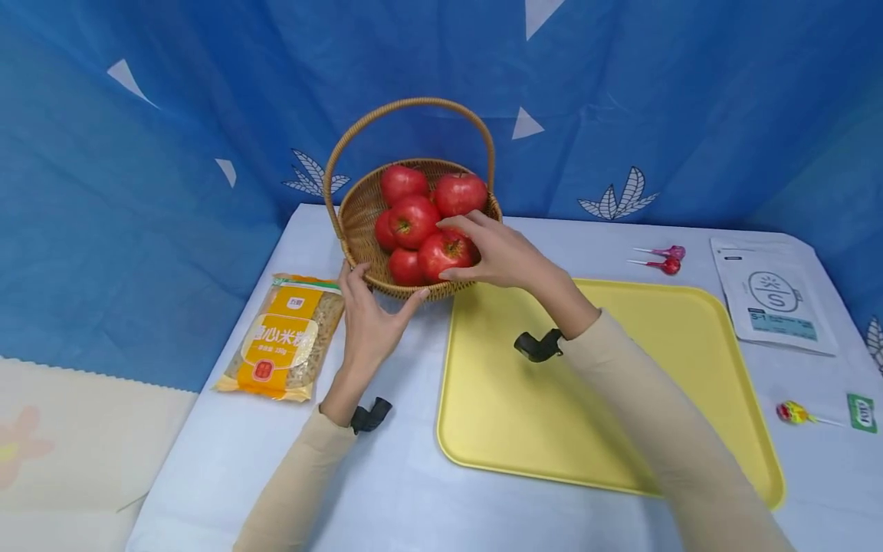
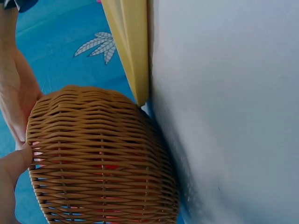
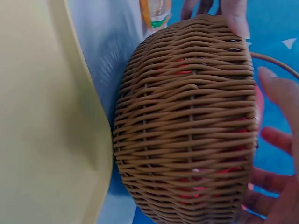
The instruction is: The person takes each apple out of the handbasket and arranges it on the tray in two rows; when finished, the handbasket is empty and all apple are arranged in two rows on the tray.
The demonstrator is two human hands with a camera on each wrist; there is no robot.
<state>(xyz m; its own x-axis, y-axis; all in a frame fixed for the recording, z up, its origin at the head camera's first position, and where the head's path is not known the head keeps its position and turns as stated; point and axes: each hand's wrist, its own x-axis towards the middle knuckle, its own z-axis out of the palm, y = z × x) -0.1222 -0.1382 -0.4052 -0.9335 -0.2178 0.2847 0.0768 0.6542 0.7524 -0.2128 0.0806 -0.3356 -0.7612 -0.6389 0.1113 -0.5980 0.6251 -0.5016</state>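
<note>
A wicker basket [image 1: 353, 222] with a tall arched handle stands at the back of the table, holding several red apples [image 1: 414, 221]. My left hand [image 1: 372, 326] holds the basket's front-left rim, its thumb along the front edge. In the left wrist view that thumb [image 2: 16, 161] touches the woven rim. Over the right side of the basket, my right hand [image 1: 507, 257] grips the front apple [image 1: 441, 254] between thumb and fingers. The apple still lies among the others. The woven wall [image 3: 187, 121] hides most of the apples in the right wrist view.
A yellow tray [image 1: 552, 429] lies right of the basket. An orange-labelled food bag [image 1: 286, 337] is at left. Two lollipops [image 1: 669, 265], a white pouch [image 1: 773, 295], a yellow lollipop [image 1: 796, 412] and a small green packet [image 1: 861, 412] lie at right. A blue curtain [image 1: 428, 46] hangs behind.
</note>
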